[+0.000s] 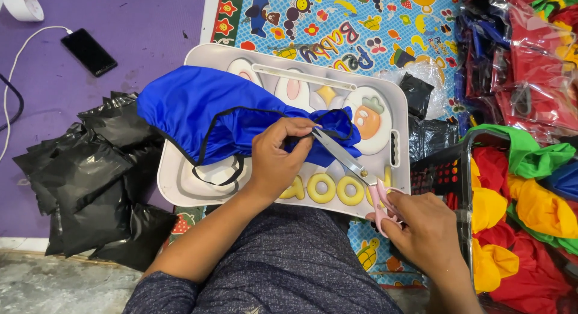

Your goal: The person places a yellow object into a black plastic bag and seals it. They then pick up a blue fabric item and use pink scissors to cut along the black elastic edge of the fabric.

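Note:
A blue cloth piece with black trim (198, 109) lies across a white lap tray (289, 58) that has cartoon pictures on it. My left hand (278, 157) pinches the bunched blue fabric and its black cord near the tray's middle. My right hand (424, 230) holds pink-handled scissors (355, 169), whose metal blades point up and left and reach the fabric right beside my left fingers.
A pile of black plastic bags (96, 175) sits on the purple mat at the left. A phone with a white cable (89, 51) and a tape roll (23, 3) lie far left. At the right, a dark basket (442, 169) holds yellow, red and green cloth, with packaged items behind.

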